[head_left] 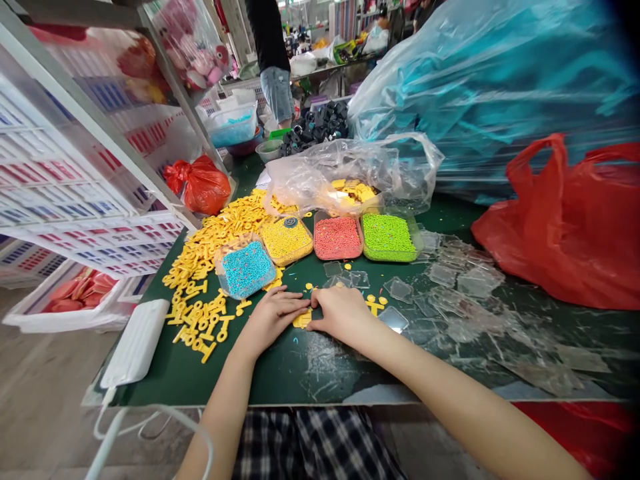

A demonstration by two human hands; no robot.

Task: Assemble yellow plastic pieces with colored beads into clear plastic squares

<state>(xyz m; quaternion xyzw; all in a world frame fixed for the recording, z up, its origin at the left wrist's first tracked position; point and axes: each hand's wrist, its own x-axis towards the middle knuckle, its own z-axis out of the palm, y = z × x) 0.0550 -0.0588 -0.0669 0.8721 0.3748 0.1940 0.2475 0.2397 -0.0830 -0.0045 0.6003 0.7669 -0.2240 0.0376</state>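
Observation:
My left hand [274,313] lies with its fingers stretched to the right, their tips at a small yellow plastic piece [302,319] on the table. My right hand [344,311] is closed, fingers curled and thumb down at the right side of that piece, covering part of it. Beyond my hands stand clear trays of tiny beads: blue [248,269], yellow [287,241], red [338,237] and green [389,237]. A dark round disc [290,223] rests on the yellow beads. Several loose yellow pieces [374,304] lie right of my hands.
Yellow plastic parts [203,313] spread over the table's left, near a white power bank [136,343] with a cable. Thin clear plastic squares [443,275] lie at right, before a red bag [550,227]. Behind the trays sits a clear bag [350,167]; a person [273,60] stands farther back.

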